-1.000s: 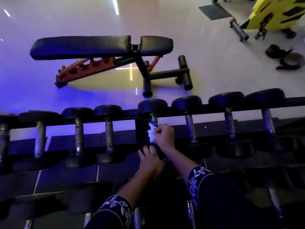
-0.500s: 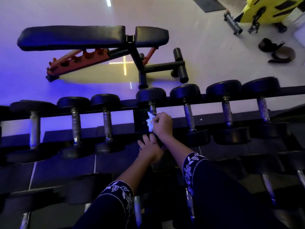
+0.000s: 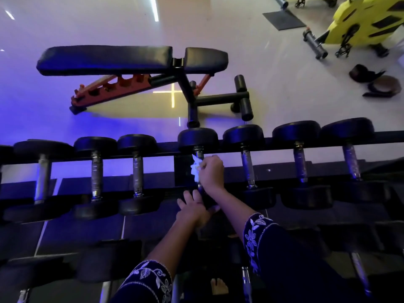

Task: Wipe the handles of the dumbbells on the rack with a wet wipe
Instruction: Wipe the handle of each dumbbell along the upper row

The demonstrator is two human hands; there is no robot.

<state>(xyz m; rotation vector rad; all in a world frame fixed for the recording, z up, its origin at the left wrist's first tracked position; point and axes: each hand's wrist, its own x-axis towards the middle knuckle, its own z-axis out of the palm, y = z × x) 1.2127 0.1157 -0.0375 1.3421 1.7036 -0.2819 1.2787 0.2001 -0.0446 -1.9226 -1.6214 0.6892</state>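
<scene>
Right grip wraps wet wipe round handle; left grip touches dumbbell.

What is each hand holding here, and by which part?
The right hand grips a wipe, bunched against the middle of a dumbbell handle. The left hand holds nothing; its straight fingers rest on that dumbbell's near weight.

Wet wipe mostly bunched inside right grip; only a white tuft shows. Handle covered except its far end. Near head of that dumbbell lost under left grip and shadow. End dumbbell at left end of rack cut by frame. Lower-tier dumbbells dark, detail unreadable, cut at bottom. Yellow machine cropped top and right.
</scene>
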